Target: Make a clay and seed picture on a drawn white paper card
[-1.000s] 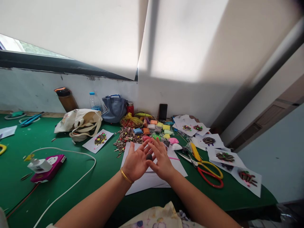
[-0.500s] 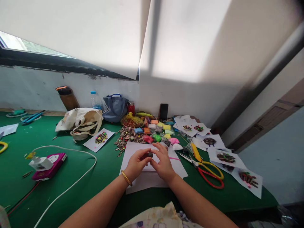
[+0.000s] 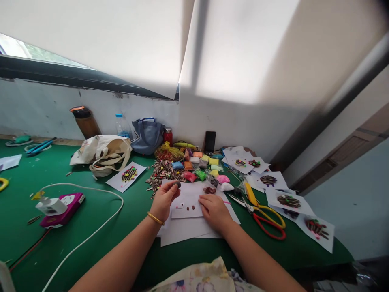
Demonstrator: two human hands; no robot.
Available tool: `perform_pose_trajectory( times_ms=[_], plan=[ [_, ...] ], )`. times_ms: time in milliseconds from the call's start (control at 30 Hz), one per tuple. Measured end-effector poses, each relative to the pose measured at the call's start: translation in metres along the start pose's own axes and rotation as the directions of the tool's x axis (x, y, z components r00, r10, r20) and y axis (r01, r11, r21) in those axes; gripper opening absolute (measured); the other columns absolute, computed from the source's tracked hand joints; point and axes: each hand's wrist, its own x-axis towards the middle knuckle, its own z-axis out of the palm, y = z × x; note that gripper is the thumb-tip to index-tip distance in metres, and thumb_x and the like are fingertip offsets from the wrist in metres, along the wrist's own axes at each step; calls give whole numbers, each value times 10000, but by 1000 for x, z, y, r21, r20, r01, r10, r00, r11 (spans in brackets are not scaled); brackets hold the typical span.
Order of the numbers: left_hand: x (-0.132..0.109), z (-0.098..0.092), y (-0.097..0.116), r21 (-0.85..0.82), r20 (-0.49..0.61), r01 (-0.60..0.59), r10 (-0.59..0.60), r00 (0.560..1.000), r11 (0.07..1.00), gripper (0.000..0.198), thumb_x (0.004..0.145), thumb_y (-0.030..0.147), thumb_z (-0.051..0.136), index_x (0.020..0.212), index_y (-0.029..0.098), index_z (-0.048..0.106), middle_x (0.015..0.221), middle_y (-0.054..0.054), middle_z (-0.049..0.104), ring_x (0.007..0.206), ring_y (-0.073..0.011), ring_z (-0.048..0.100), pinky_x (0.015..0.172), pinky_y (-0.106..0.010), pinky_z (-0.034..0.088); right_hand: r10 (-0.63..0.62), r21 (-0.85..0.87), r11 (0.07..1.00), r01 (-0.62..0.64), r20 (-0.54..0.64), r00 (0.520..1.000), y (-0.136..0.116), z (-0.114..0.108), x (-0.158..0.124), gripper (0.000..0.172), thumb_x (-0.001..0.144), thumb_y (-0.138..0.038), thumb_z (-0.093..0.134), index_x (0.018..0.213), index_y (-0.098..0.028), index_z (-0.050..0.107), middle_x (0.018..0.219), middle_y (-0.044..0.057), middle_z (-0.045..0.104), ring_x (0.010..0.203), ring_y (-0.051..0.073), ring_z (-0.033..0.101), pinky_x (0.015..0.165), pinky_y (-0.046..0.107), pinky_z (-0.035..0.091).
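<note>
My left hand (image 3: pixel 164 201) is raised over the paper's left part, fingers closed in a pinch on a small dark lump of modelling clay (image 3: pixel 177 184). A small white card (image 3: pixel 182 214) lies on larger white paper sheets (image 3: pixel 173 235). On the card are a tiny eye, a smile line, a pink dot and two small brown clay pieces (image 3: pixel 190 208). My right hand (image 3: pixel 214 213) rests palm down on the card's right side, its fingers stretched forward and holding nothing visible. Just beyond its fingertips is a brown clay packet (image 3: pixel 209 190).
Sunflower seeds (image 3: pixel 164 174) and coloured clay packets (image 3: pixel 200 175) lie behind the paper. Scissors (image 3: pixel 255 211) with red and yellow handles are at the right, beside several decorated cards (image 3: pixel 293 200). A white cable (image 3: pixel 91 237) curves across the green table at left.
My hands, together around the dark clay before, have parted. The left has carried the clay left and up; the right has come down onto the card, whose face and brown pieces now show.
</note>
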Motion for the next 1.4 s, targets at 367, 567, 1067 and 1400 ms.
perform_pose_trajectory(
  times_ms=[367, 567, 1067, 1400],
  plan=[
    [0, 3, -1, -10, 52, 86, -85, 995, 996, 461, 553, 359, 863, 941, 162, 711, 867, -30, 698, 753, -121, 647, 818, -295, 521, 80, -39, 996, -83, -71, 994, 9, -2, 12, 274, 876, -223, 514, 1114, -205, 648, 1175, 94, 647, 1112, 257, 557, 971, 437, 401],
    [-7, 5, -6, 127, 137, 84, -101, 985, 988, 399, 573, 383, 846, 869, 151, 716, 810, -45, 715, 715, -152, 655, 753, -310, 530, 65, 291, 956, -35, -95, 993, -28, -8, 23, 303, 920, -364, 516, 1176, -232, 608, 1123, 73, 654, 1069, 234, 567, 936, 388, 426],
    [-24, 8, -13, 537, 466, -457, 202, 862, 709, 428, 794, 384, 670, 1204, 267, 633, 1035, -61, 559, 862, -168, 580, 720, -295, 519, 203, 567, 816, -113, -97, 974, -38, -4, 19, 161, 881, -358, 597, 879, -219, 678, 848, 23, 670, 826, 179, 593, 773, 306, 444],
    [-22, 7, -13, 598, 422, -514, 304, 854, 615, 141, 816, 279, 647, 901, 255, 758, 784, -39, 660, 798, -186, 595, 752, -311, 471, 127, 414, 908, -72, -108, 986, -46, -3, 17, 278, 831, -377, 641, 1069, -232, 641, 952, 46, 672, 882, 206, 597, 835, 351, 452]
  ],
)
